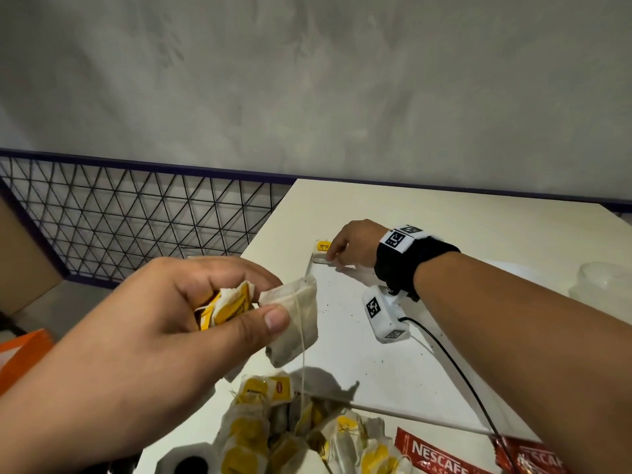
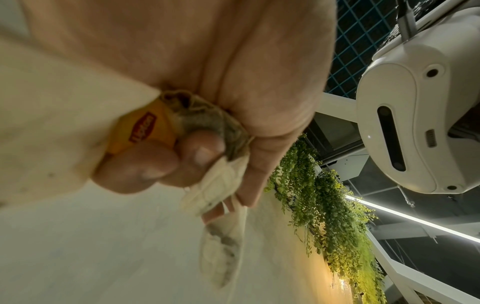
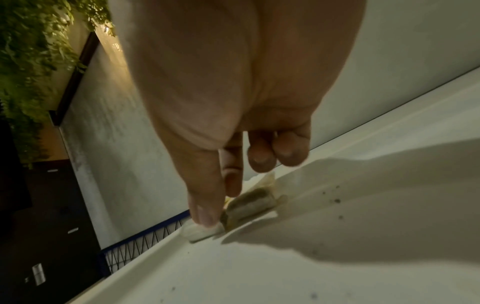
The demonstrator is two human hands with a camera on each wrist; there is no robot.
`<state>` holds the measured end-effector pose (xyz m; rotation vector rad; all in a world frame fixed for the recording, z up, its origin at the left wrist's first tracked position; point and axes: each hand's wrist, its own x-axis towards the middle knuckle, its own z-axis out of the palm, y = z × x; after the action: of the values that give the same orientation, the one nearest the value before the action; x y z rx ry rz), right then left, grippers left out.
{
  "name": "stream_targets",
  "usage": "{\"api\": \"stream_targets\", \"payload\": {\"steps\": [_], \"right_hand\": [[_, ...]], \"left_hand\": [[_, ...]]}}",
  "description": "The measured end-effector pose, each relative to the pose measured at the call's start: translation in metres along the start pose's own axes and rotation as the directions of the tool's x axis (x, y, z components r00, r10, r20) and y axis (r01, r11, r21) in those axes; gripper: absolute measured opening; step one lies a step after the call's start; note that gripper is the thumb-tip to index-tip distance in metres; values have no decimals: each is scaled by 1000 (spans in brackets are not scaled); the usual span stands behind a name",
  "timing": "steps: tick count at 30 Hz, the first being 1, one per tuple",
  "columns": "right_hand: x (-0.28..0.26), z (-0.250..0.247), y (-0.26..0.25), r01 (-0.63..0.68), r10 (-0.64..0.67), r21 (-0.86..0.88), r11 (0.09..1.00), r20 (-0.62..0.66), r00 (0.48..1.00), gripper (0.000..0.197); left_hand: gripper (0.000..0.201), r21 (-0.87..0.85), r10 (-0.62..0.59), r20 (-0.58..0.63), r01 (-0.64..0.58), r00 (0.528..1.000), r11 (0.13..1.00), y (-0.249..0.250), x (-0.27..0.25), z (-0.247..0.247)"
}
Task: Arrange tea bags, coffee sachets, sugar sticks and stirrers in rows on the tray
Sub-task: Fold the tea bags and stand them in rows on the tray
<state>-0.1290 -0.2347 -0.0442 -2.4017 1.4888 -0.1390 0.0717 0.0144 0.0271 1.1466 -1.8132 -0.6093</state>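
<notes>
My left hand is raised over the table's near left and grips a bunch of tea bags with yellow tags. One bag hangs out past the thumb, and its string trails down into the loose tea bag pile. In the left wrist view the fingers curl round the bags. My right hand reaches to the far left corner of the white tray. There thumb and forefinger hold a tea bag down on the tray, its yellow tag beside the fingers.
Red coffee sachets lie at the tray's near edge. A clear plastic container stands at the right. A wire mesh fence and a cardboard box are to the left. A black cable crosses the tray.
</notes>
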Motion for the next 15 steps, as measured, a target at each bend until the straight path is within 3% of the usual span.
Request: {"api": "stream_targets", "payload": {"steps": [3, 12, 15], "right_hand": [[3, 2, 0, -22, 22, -11, 1000, 52, 998, 21], [2, 2, 3, -11, 10, -6, 1000, -22, 1000, 17], [-10, -12, 0, 12, -2, 127, 992, -76, 997, 21]], "left_hand": [[31, 13, -26, 10, 26, 1000, 1000, -1, -1, -2], [36, 10, -139, 5, 139, 990, 990, 4, -2, -3], [37, 30, -180, 1, 180, 984, 983, 7, 2, -5]]}}
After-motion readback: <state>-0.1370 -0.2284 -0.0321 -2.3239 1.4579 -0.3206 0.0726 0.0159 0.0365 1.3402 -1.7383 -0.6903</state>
